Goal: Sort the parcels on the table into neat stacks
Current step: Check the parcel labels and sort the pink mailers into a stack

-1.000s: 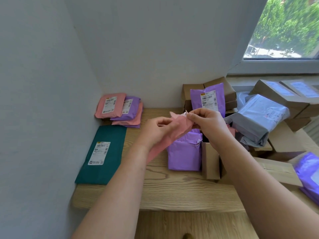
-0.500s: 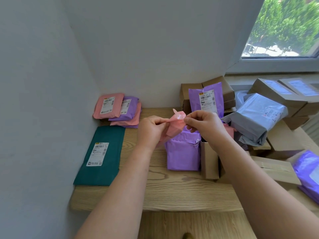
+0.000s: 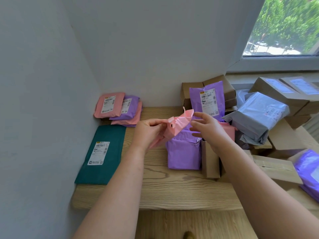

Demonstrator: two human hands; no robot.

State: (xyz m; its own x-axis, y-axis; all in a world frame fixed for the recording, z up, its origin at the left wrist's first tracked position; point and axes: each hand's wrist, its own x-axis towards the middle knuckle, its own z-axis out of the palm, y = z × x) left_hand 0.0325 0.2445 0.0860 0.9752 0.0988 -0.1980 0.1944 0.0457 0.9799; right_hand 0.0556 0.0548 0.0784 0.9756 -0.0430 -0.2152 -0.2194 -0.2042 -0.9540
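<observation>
Box (image 3: 210, 161) and purple parcel (image 3: 183, 153) lie beneath left hand (image 3: 148, 131) gripping pink mailer (image 3: 180, 122), right hand (image 3: 211, 131) unclenched.

Left hand (image 3: 148, 131): bare, knuckles to camera.
Left forearm (image 3: 120, 187): bare down to the bottom edge.
Right hand (image 3: 209, 131): bare, fingers and thumb in view.
Right forearm (image 3: 259, 183): bare, looms broad in the wide lens, runs off lower right.
Clothing: cannot tell, out of frame.

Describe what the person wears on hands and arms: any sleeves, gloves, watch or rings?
Nothing shows. The left hand and right hand are ungloved, both forearms bare to the picture's edge; no sleeve, watch, bracelet or ring visible.
</observation>
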